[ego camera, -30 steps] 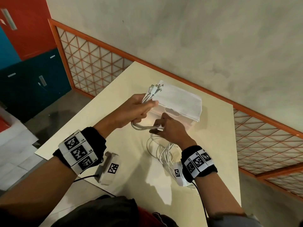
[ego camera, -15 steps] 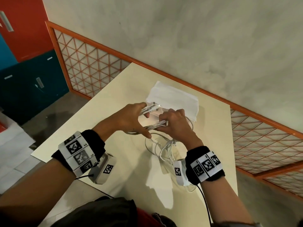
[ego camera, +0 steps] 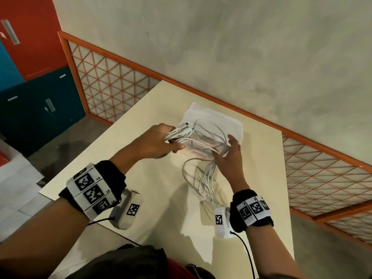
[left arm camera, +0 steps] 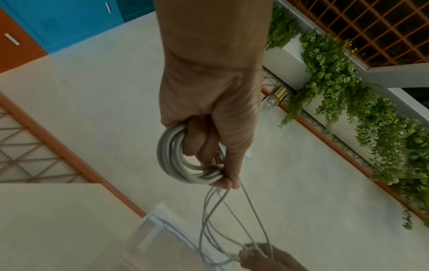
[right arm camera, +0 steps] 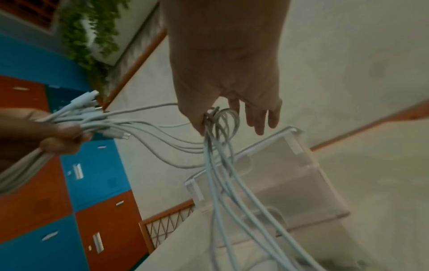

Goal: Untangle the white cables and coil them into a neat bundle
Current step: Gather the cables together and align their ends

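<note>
Several white cables (ego camera: 203, 178) run between my two hands above the cream table (ego camera: 141, 178). My left hand (ego camera: 173, 143) grips a coiled bundle (left arm camera: 176, 165), and the connector ends (ego camera: 185, 127) stick out past its fingers. To its right, my right hand (ego camera: 225, 150) pinches a few strands (right arm camera: 220, 119) between thumb and forefinger, its other fingers (right arm camera: 260, 119) straight. From there a wide loop (ego camera: 211, 127) arcs back to the left hand. The rest of the cables hang from the right hand in loose loops onto the table.
A clear plastic box (ego camera: 217, 119) with a white top stands on the table just behind my hands. The table's far edge meets an orange lattice rail (ego camera: 112, 81) and a grey wall. Red and blue lockers (ego camera: 30, 87) stand to the left.
My right hand has moved right, away from the left hand, drawing a wide loop of cable out between them. The left hand keeps its grip on the bundle.
</note>
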A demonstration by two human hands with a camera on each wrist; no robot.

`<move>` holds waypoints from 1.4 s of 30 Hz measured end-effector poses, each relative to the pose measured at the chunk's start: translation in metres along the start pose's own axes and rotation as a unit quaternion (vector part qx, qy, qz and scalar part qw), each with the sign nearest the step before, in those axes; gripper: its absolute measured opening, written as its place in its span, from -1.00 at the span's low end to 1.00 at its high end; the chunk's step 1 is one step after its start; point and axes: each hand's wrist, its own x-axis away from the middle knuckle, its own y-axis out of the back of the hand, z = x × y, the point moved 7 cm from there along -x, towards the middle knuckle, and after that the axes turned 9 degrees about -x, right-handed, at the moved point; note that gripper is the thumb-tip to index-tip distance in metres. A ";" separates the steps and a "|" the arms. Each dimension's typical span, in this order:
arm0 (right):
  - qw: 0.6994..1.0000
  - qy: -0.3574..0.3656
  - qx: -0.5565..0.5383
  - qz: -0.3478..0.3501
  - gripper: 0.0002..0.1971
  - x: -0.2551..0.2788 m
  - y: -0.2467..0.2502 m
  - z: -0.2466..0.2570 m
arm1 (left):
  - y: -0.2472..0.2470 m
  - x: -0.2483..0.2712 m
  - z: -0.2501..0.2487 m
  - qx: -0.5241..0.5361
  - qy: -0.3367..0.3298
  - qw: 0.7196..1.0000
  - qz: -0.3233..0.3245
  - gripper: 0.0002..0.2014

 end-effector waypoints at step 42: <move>0.925 -0.059 -0.189 0.323 -0.82 0.012 0.000 0.015 | 0.067 0.006 0.023 -0.072 0.070 0.988 -0.122 -0.83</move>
